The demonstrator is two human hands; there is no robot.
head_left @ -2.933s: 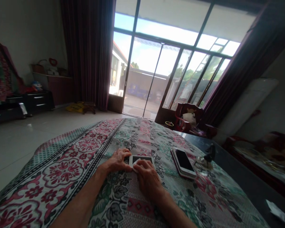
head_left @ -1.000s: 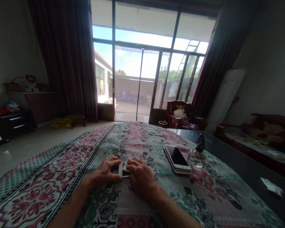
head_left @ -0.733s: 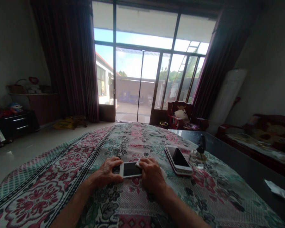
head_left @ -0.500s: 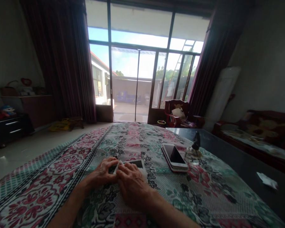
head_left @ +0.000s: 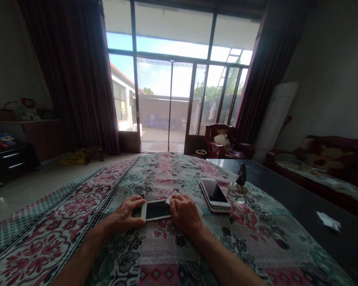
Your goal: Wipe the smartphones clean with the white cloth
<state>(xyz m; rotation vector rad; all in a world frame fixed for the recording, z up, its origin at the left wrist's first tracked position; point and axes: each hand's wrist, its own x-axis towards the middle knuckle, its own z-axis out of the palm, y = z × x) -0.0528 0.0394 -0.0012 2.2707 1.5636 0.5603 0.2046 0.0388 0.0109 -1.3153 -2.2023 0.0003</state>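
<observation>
A white smartphone (head_left: pixel 155 209) lies screen up on the flowered cloth (head_left: pixel 77 206) in front of me. My left hand (head_left: pixel 125 216) pins the phone's left end with curled fingers. My right hand (head_left: pixel 183 213) is closed on a small white wipe (head_left: pixel 170 198) pressed against the phone's right end. A second smartphone (head_left: pixel 214 193) with a pink case rests on the cloth to the right, untouched.
A small glass bottle with a dark top (head_left: pixel 238 186) stands beside the second phone. The dark glossy table top (head_left: pixel 301 206) shows bare at right, with a white scrap of paper (head_left: pixel 328 221) on it. A sofa (head_left: pixel 325 163) lines the right wall.
My right hand has slid the wipe back and forth over the phone's screen, ending at its right end. My left hand has stayed on the phone's left end.
</observation>
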